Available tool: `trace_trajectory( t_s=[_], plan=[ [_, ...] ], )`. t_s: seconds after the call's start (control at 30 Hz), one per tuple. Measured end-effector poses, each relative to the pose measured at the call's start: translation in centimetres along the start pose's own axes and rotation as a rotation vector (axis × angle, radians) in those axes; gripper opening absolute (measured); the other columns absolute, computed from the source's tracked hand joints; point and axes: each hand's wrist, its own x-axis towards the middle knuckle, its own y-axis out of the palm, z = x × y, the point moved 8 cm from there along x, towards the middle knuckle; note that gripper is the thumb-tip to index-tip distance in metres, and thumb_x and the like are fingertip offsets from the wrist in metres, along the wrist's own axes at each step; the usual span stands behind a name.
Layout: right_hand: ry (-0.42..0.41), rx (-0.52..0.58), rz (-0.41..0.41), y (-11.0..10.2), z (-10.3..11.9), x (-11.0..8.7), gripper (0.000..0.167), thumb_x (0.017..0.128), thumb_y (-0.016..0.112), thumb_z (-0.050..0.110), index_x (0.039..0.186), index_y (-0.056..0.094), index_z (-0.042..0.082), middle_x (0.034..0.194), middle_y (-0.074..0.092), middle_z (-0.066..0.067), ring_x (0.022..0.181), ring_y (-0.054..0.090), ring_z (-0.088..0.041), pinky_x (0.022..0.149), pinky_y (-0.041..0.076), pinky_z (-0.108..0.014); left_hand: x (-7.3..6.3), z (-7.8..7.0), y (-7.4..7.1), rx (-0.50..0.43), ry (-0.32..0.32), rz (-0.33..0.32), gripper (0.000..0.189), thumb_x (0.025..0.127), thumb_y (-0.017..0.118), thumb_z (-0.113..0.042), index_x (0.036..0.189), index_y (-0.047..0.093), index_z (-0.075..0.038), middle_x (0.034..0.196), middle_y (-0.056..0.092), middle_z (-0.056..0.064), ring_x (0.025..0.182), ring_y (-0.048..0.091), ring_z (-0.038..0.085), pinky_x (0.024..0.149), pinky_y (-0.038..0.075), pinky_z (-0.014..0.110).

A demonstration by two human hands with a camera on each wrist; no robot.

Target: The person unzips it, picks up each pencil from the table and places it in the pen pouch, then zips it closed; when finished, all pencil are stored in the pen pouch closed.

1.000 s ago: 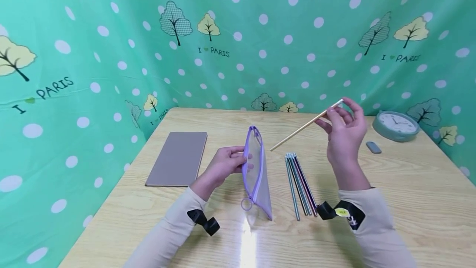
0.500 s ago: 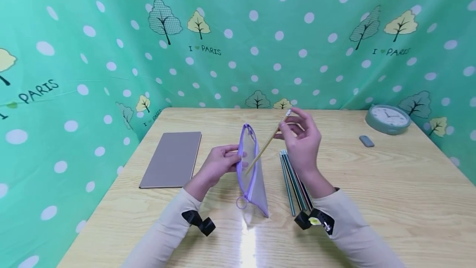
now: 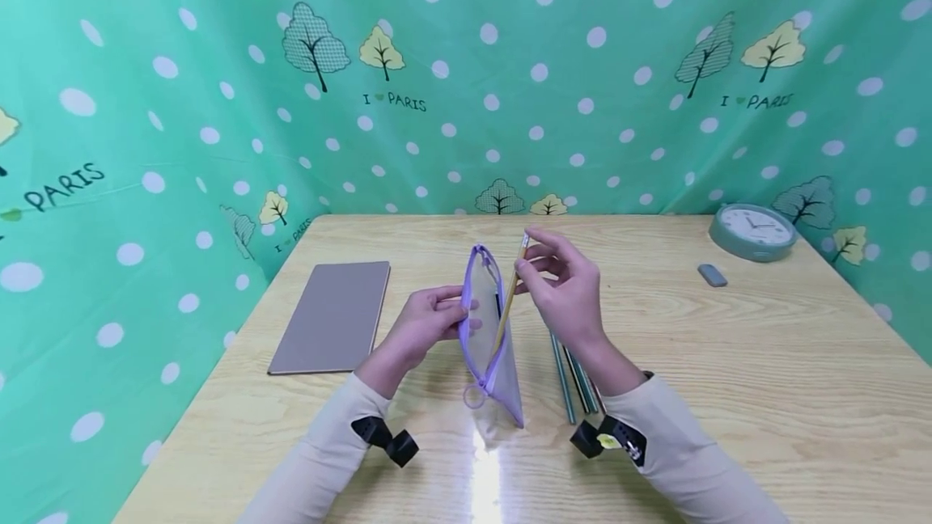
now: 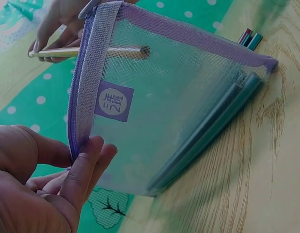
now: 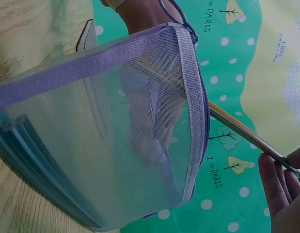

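Note:
My left hand (image 3: pixel 428 318) pinches the side of the mouth of a purple-trimmed mesh pencil pouch (image 3: pixel 510 395), which stands unzipped and tilted over the table. Between thumb and fingertips, my right hand (image 3: pixel 568 289) holds a gold pencil (image 3: pixel 511 293) near its eraser end. The pencil's lower part is through the pouch's mouth; its far end shows through the mesh in the left wrist view. Along the bottom of the pouch lie several dark teal pencils (image 4: pixel 205 133). More pencils (image 3: pixel 562 382) lie on the table beside the pouch, partly hidden by my right hand and wrist.
A grey-brown notebook (image 3: pixel 331 318) lies to the left on the wooden table (image 3: pixel 728 362). Toward the back right are a small grey eraser (image 3: pixel 712 275) and a round teal clock (image 3: pixel 753 231). A green dotted cloth (image 3: pixel 612 144) hangs behind the table.
My right hand has moved left and down from over the table to the pouch, bringing the gold pencil's lower end into the mouth. My left hand still holds the pouch in place.

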Motion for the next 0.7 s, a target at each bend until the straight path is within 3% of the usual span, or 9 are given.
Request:
trace_trajectory(
  t_s=[0.07,0.33,0.7],
  plan=[
    [0.013,-0.012,0.012,0.1,-0.1,0.0,0.041,0.087,0.064,-0.021,0.127,0.063,-0.013,0.093,0.065,-0.026,0.072,0.066,-0.008,0.063,0.067,-0.040,-0.1,0.0,-0.1,0.001,-0.001,-0.001,0.043,0.103,0.056,0.001,0.144,0.050,0.012,0.125,0.068,0.029,0.088,0.077,0.016,0.088,0.064,0.035],
    [0.068,-0.088,0.076,0.5,-0.8,-0.1,0.041,0.088,0.065,-0.017,0.128,0.065,-0.009,0.093,0.065,-0.025,0.071,0.067,-0.007,0.061,0.066,-0.031,0.0,-0.1,0.1,0.002,0.010,0.012,0.043,0.103,0.057,0.000,0.144,0.050,0.012,0.122,0.070,0.028,0.088,0.076,0.016,0.088,0.064,0.037],
    [0.102,-0.098,0.113,0.8,-1.2,-0.2,0.041,0.089,0.065,-0.016,0.130,0.065,-0.008,0.093,0.064,-0.024,0.072,0.068,-0.006,0.060,0.066,-0.033,-0.2,0.1,0.1,0.011,0.006,0.004,0.042,0.103,0.057,0.000,0.143,0.051,0.013,0.123,0.070,0.028,0.093,0.077,0.022,0.088,0.064,0.037]
  ],
)
